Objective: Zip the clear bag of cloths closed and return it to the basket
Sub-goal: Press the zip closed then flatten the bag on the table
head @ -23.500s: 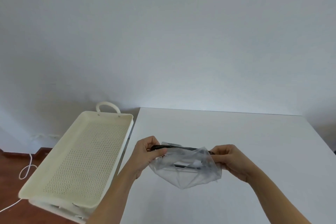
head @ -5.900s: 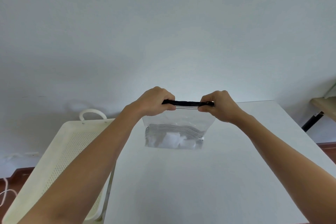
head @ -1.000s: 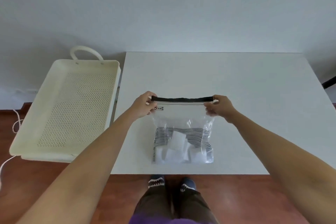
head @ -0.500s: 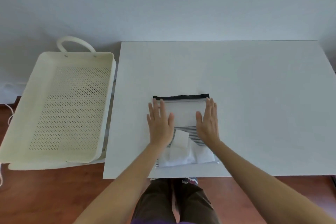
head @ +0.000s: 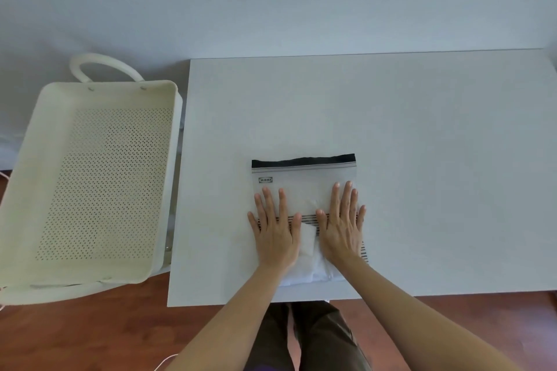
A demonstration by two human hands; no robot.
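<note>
On the table [head: 422, 135], our bag [head: 304, 187] lies flat.
Left hand [head: 275, 230] and right hand [head: 342, 227] press open-palmed on the cloths [head: 307, 244], gripping nothing; the basket [head: 27, 190] sits just beside the table.

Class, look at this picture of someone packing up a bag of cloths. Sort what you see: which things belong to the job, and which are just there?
Part of the job:
clear bag, lying flat on the table
cloths inside it
left hand and right hand, pressed flat on the bag
basket, left of the table

Just there:
white table
white cable on the floor
</note>
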